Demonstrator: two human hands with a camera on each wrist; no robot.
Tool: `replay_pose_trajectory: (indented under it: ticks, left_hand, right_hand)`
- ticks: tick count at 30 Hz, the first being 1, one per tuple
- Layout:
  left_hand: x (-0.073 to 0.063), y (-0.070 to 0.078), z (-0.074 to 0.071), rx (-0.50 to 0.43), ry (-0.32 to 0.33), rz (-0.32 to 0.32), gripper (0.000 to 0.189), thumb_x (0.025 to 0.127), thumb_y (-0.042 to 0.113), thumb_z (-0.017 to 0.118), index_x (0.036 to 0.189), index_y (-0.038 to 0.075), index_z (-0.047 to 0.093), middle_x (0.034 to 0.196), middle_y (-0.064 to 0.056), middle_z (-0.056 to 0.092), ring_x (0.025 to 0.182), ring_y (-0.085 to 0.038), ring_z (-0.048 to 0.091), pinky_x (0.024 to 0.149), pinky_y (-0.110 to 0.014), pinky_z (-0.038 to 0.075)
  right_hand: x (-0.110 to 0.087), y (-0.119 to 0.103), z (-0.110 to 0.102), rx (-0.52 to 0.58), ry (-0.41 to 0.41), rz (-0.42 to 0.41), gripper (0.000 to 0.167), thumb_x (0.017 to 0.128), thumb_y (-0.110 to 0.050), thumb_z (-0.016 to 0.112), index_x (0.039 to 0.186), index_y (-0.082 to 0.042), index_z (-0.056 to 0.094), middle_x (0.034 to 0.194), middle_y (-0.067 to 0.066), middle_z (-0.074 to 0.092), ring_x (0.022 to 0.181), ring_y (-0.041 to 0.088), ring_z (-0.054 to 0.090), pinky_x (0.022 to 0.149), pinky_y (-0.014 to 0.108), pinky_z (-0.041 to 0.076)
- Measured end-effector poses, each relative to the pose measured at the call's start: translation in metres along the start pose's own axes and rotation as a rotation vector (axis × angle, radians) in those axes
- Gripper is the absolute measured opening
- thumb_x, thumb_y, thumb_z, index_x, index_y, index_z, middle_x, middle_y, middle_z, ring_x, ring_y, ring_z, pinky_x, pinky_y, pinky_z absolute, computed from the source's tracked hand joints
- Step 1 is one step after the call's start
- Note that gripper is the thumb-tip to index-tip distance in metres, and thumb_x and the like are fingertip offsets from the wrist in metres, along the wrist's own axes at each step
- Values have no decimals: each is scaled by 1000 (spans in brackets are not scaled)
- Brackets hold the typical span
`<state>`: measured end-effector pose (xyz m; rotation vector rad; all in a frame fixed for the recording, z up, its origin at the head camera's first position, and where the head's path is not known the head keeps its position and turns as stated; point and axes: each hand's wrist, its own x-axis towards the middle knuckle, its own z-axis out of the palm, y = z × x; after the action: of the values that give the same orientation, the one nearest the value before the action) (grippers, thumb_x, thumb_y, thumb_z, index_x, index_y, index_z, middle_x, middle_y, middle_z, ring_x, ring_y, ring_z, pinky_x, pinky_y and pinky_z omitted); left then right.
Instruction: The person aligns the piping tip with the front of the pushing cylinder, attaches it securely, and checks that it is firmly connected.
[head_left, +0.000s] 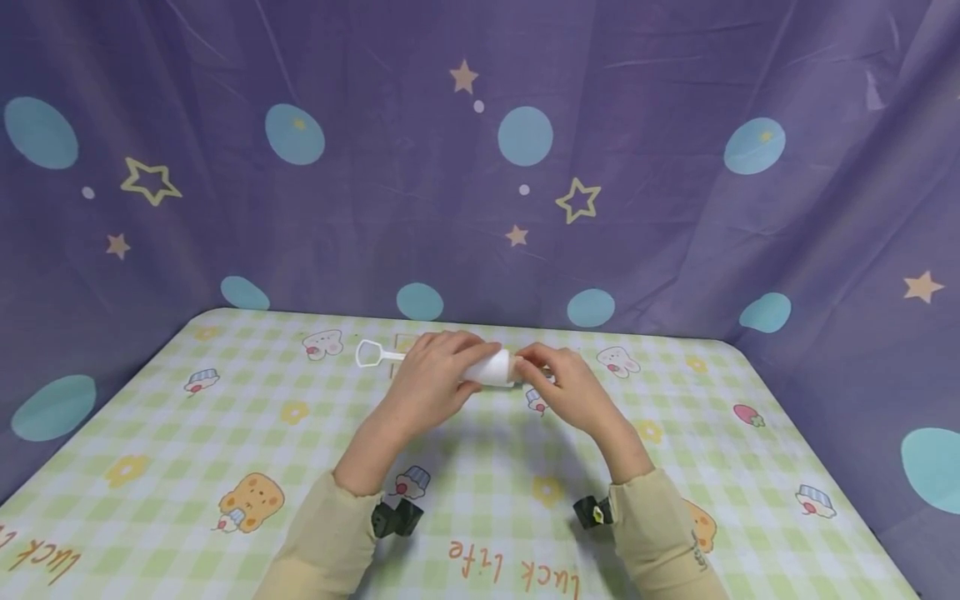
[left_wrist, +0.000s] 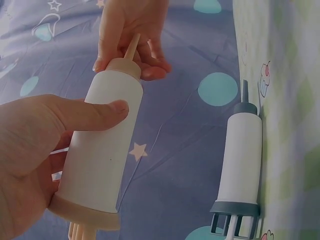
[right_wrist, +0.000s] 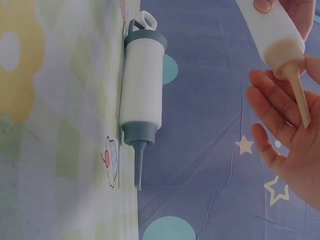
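Note:
A large white plastic syringe [left_wrist: 102,150] with a beige end collar and a beige nozzle [right_wrist: 300,95] is held above the table. My left hand [head_left: 435,375] grips its barrel, the thumb lying across the white side. At the nozzle end, my right hand [head_left: 562,383] pinches the beige cap between thumb and fingers, with the long tip pointing toward the palm. A second white syringe, with grey-blue ends [right_wrist: 142,82], lies on the table beyond the hands. In the head view the left hand and the held barrel hide most of it.
A green-and-white checked cloth [head_left: 315,467] with cartoon prints covers the table. Left of the left hand a white loop handle [head_left: 369,353] sticks out; which syringe it belongs to I cannot tell. Behind the table hangs a purple curtain [head_left: 420,208] with stars and dots.

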<state>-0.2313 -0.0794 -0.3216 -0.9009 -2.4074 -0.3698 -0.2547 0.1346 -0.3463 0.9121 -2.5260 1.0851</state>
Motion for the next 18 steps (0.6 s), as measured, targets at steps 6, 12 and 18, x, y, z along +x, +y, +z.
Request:
replay_pose_trajectory:
  ticks: [6, 12, 18]
  left_hand:
    - [0, 1, 0, 7, -9, -6, 51, 69, 14, 78, 117, 20, 62, 108, 0, 63, 101, -20, 58, 88, -38, 42]
    - [0, 0, -1, 6, -21, -27, 52, 70, 15, 78, 119, 20, 61, 109, 0, 63, 100, -20, 58, 88, -38, 42]
    - [0, 0, -3, -2, -25, -43, 52, 70, 15, 78, 119, 19, 61, 108, -1, 63, 100, -22, 58, 88, -39, 43]
  right_hand:
    - [0, -1, 0, -43, -3, 17, 23, 95, -30, 46, 98, -16, 64, 87, -6, 66, 82, 9, 62, 76, 30, 50]
    - [-1, -2, 0, 12, 6, 20, 30, 90, -33, 55, 114, -15, 58, 107, -3, 61, 93, 10, 58, 82, 31, 50]
    - [-2, 0, 0, 45, 50, -52, 40, 78, -28, 71, 115, -16, 58, 111, -4, 59, 95, 10, 56, 84, 31, 49]
